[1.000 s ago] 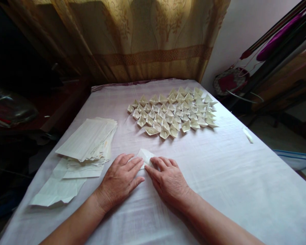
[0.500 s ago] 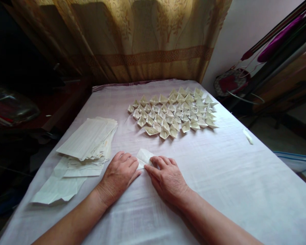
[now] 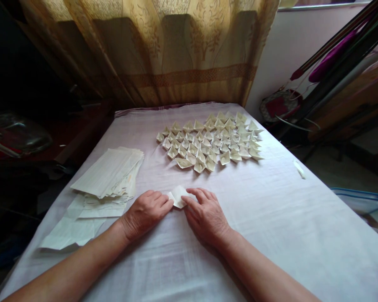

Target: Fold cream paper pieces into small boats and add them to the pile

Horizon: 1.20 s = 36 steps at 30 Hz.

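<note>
A small folded piece of white paper [image 3: 178, 196] lies low over the cloth between my two hands, a crease showing across it. My left hand [image 3: 150, 211] pinches its left edge, fingers curled and thumb pressed in. At the right edge, the thumb and forefinger of my right hand [image 3: 204, 214] grip the paper while its other fingers bend above. Beyond the hands stand many folded paper boats [image 3: 208, 144], set close together in rows. To the left is a stack of cut paper sheets [image 3: 108, 172], with a loose creased sheet [image 3: 71, 228] partly under it.
A white cloth [image 3: 264, 235] covers the table. Near its right edge lies a small white strip [image 3: 299, 169]. A patterned curtain [image 3: 176, 54] hangs at the back, and a bag [image 3: 280, 105] stands off to the right.
My left hand's fingers have curled in more tightly at the paper's left edge. The paper has tilted slightly between the hands. The whole view has shifted a little.
</note>
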### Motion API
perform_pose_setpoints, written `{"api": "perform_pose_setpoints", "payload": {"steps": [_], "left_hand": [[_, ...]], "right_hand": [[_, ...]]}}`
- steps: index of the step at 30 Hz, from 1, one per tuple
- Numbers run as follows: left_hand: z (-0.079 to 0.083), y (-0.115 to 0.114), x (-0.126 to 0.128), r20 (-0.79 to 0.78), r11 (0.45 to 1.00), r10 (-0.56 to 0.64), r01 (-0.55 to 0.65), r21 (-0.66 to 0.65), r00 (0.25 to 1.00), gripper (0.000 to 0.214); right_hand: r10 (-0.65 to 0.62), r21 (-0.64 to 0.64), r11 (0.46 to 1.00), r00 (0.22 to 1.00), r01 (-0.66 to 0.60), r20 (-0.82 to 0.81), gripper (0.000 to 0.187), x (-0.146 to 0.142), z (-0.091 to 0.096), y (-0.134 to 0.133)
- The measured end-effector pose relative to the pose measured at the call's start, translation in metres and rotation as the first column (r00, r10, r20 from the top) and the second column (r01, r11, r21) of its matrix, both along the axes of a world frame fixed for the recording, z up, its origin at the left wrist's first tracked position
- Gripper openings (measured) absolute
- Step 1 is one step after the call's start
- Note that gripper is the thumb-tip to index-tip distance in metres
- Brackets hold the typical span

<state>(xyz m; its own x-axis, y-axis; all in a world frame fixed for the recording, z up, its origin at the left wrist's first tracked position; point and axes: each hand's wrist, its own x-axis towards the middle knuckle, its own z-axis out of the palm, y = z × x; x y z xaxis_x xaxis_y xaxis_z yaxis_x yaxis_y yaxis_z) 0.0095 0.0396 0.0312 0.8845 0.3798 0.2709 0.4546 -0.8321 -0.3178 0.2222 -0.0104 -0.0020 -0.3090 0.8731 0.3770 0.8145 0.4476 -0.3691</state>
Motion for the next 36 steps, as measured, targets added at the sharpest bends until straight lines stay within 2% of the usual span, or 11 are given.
{"api": "perform_pose_setpoints", "payload": {"steps": [2, 5, 10, 14, 17, 21, 29, 36], "left_hand": [[-0.001, 0.001, -0.003, 0.085, 0.998, -0.059, 0.058, 0.012, 0.995, 0.019], [-0.004, 0.002, -0.007, 0.187, 0.994, -0.107, 0.104, 0.026, 0.977, 0.022], [-0.016, -0.008, -0.011, 0.196, 0.998, 0.000, 0.012, -0.060, 0.981, 0.023], [-0.019, -0.027, -0.011, 0.213, 0.976, 0.042, 0.006, -0.217, 0.976, 0.026], [-0.019, -0.034, -0.012, 0.273, 0.944, 0.090, 0.006, -0.330, 0.958, 0.028], [-0.023, -0.033, -0.013, 0.328, 0.923, 0.122, 0.015, -0.384, 0.937, 0.026], [-0.024, -0.033, -0.015, 0.375, 0.902, 0.149, 0.030, -0.431, 0.915, 0.026], [-0.026, -0.031, -0.020, 0.394, 0.866, 0.178, 0.047, -0.498, 0.902, 0.028]], "right_hand": [[-0.015, 0.039, 0.999, 1.000, 0.015, 0.013, 0.030, 0.005, -0.001, 0.002], [0.038, 0.084, 0.996, 0.999, -0.040, 0.030, 0.024, 0.013, 0.001, 0.005], [0.204, 0.018, 0.979, 0.977, -0.205, 0.069, 0.016, 0.014, 0.006, 0.005], [0.238, -0.037, 0.971, 0.968, -0.236, 0.083, 0.017, 0.011, 0.011, 0.002], [0.273, -0.022, 0.962, 0.958, -0.273, 0.091, 0.024, 0.010, 0.015, 0.000], [0.313, -0.013, 0.950, 0.949, -0.312, 0.050, 0.016, 0.011, 0.014, 0.002], [0.125, -0.107, 0.985, 0.987, -0.136, -0.103, 0.016, -0.001, 0.004, 0.008], [-0.049, -0.133, 0.991, 0.985, 0.027, -0.167, 0.017, -0.012, 0.002, 0.012]]}}
